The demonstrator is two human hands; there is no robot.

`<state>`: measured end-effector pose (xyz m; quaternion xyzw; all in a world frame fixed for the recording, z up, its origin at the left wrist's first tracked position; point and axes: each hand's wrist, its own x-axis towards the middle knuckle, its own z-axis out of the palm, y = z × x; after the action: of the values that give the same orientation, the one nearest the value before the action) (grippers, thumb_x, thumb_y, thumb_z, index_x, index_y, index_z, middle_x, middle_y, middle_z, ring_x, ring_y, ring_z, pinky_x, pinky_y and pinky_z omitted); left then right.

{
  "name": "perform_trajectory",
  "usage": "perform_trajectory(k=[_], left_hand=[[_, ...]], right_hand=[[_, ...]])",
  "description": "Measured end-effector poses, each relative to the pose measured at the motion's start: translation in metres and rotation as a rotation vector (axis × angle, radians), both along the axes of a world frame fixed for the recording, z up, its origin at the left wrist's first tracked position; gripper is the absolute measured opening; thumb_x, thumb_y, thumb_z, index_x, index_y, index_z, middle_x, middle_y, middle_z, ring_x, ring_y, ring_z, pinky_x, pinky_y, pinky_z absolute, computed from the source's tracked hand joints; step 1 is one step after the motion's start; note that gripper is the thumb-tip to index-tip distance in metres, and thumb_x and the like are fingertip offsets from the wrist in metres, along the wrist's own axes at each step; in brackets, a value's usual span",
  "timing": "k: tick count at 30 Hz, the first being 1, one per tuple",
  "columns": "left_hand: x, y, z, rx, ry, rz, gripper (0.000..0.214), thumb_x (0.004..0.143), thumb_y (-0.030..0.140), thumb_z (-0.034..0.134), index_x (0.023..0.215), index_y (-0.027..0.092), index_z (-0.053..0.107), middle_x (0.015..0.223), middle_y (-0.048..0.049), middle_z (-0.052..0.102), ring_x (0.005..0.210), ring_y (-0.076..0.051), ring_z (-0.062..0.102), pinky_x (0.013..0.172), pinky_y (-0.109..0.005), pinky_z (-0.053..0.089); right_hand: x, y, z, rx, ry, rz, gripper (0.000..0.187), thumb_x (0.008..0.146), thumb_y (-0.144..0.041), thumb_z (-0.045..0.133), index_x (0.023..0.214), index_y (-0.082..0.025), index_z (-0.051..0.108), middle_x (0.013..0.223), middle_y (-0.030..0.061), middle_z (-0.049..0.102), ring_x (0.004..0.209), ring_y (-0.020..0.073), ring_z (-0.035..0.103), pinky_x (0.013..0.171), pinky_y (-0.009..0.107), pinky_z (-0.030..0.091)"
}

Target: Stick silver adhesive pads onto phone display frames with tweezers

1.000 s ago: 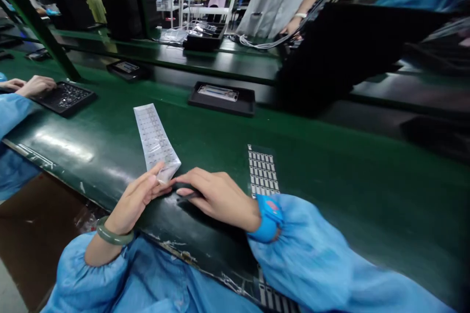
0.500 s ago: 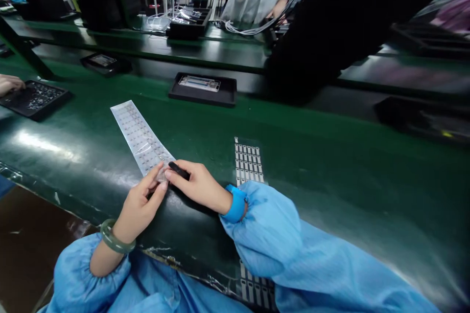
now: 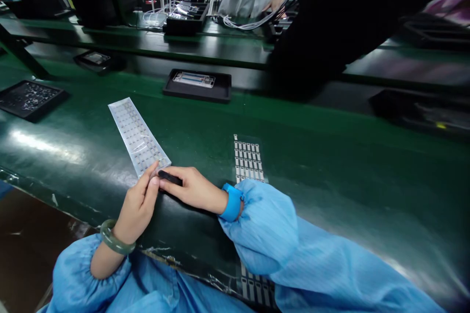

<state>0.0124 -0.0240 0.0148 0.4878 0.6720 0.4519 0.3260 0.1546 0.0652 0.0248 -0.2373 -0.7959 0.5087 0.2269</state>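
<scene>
A long whitish sheet point(image 3: 137, 134), with rows of small parts and a glossy clear film over it, lies slantwise on the green table. My left hand point(image 3: 137, 205), with a green bangle at the wrist, is closed at the sheet's near end, thumb and forefinger pinched there. My right hand point(image 3: 198, 190) grips a short black tool point(image 3: 171, 178) whose tip meets the left fingertips; its exact kind is unclear. Under my right sleeve runs a clear strip point(image 3: 248, 159) of grey metal-like tabs, its middle hidden by the sleeve.
A black tray point(image 3: 220, 90) holding a phone-like frame point(image 3: 194, 79) stands beyond the sheet. To the left is another black tray point(image 3: 11, 100) of tiny parts. A dark stack point(image 3: 330, 34) rises at the back right. Behind the raised shelf, a person's hand point(image 3: 279, 0) shows near cables.
Both hands have shifted slightly left, and the left fingers have closed together more at the sheet's end. Another person's hand has gone from the left tray. The view has moved a little.
</scene>
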Motion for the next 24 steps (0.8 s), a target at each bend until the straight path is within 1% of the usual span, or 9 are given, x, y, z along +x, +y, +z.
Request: perform_trajectory(k=[4,6,10,13,18,20,21,23,24], left_hand=[[-0.001,-0.001,-0.002,0.012,-0.047,0.0,0.044,0.089,0.043,0.044,0.125,0.02,0.054,0.131,-0.0016,0.053,0.128,-0.021,0.042,0.11,-0.031,0.029],[-0.003,-0.001,-0.004,0.012,-0.079,-0.001,0.045,0.089,0.044,0.043,0.125,0.019,0.054,0.133,-0.002,0.052,0.128,-0.021,0.042,0.11,-0.032,0.028],[-0.007,-0.001,-0.007,0.002,-0.17,-0.024,0.048,0.09,0.044,0.04,0.13,0.019,0.049,0.135,-0.0037,0.05,0.127,-0.022,0.043,0.111,-0.035,0.028],[-0.007,-0.001,-0.008,-0.003,-0.224,-0.029,0.048,0.09,0.042,0.041,0.131,0.019,0.047,0.136,-0.0038,0.048,0.128,-0.021,0.041,0.112,-0.035,0.025],[-0.005,-0.001,-0.007,0.036,-0.099,-0.04,0.045,0.09,0.036,0.042,0.132,0.019,0.046,0.14,-0.0017,0.044,0.131,-0.019,0.036,0.114,-0.033,0.021],[-0.005,-0.001,-0.006,0.043,-0.04,-0.05,0.045,0.09,0.035,0.042,0.133,0.02,0.045,0.142,-0.0013,0.042,0.133,-0.018,0.033,0.114,-0.033,0.018],[-0.004,-0.002,-0.006,0.044,-0.021,-0.058,0.046,0.09,0.035,0.041,0.133,0.02,0.043,0.142,-0.0016,0.041,0.133,-0.018,0.033,0.115,-0.033,0.018],[-0.004,-0.003,-0.006,0.038,-0.037,-0.109,0.049,0.092,0.036,0.039,0.138,0.021,0.037,0.141,-0.0039,0.042,0.131,-0.019,0.036,0.114,-0.036,0.02],[-0.004,-0.004,-0.006,0.033,-0.073,-0.159,0.051,0.092,0.037,0.037,0.14,0.021,0.031,0.141,-0.0056,0.043,0.129,-0.02,0.04,0.113,-0.038,0.023]], right_hand=[[0.0,0.0,-0.002,-0.028,-0.001,-0.057,0.019,0.086,-0.03,0.055,0.091,-0.016,0.067,0.081,-0.0001,0.068,0.077,0.0146,0.063,0.069,0.023,0.045],[0.0,-0.001,-0.001,-0.012,0.018,-0.086,0.018,0.086,-0.029,0.054,0.086,-0.016,0.067,0.076,-0.0012,0.067,0.071,0.0128,0.06,0.066,0.022,0.044],[0.0,-0.005,0.001,0.001,0.103,-0.099,0.016,0.085,-0.025,0.055,0.09,-0.016,0.067,0.084,0.0006,0.068,0.077,0.013,0.061,0.07,0.022,0.044],[0.001,-0.006,0.001,-0.01,0.101,-0.113,0.017,0.085,-0.026,0.055,0.091,-0.015,0.067,0.084,0.0017,0.068,0.077,0.0138,0.062,0.071,0.023,0.045],[0.002,-0.004,0.0,0.025,0.08,-0.133,0.016,0.085,-0.024,0.054,0.09,-0.014,0.065,0.083,0.0022,0.068,0.075,0.0136,0.061,0.069,0.023,0.045],[0.003,-0.007,0.0,0.077,0.086,-0.146,0.014,0.085,-0.023,0.054,0.09,-0.015,0.064,0.081,0.0015,0.067,0.072,0.0123,0.061,0.067,0.022,0.045],[0.004,-0.009,0.001,0.13,0.102,-0.134,0.012,0.084,-0.022,0.054,0.088,-0.016,0.063,0.079,0.001,0.066,0.07,0.0116,0.06,0.066,0.021,0.045],[0.007,-0.016,0.001,0.301,0.151,-0.057,0.009,0.083,-0.018,0.052,0.082,-0.017,0.061,0.073,0.0001,0.064,0.065,0.0103,0.058,0.062,0.02,0.043],[0.008,-0.02,0.001,0.398,0.174,-0.004,0.01,0.083,-0.016,0.051,0.08,-0.017,0.06,0.07,0.0,0.063,0.063,0.0099,0.057,0.061,0.02,0.042]])
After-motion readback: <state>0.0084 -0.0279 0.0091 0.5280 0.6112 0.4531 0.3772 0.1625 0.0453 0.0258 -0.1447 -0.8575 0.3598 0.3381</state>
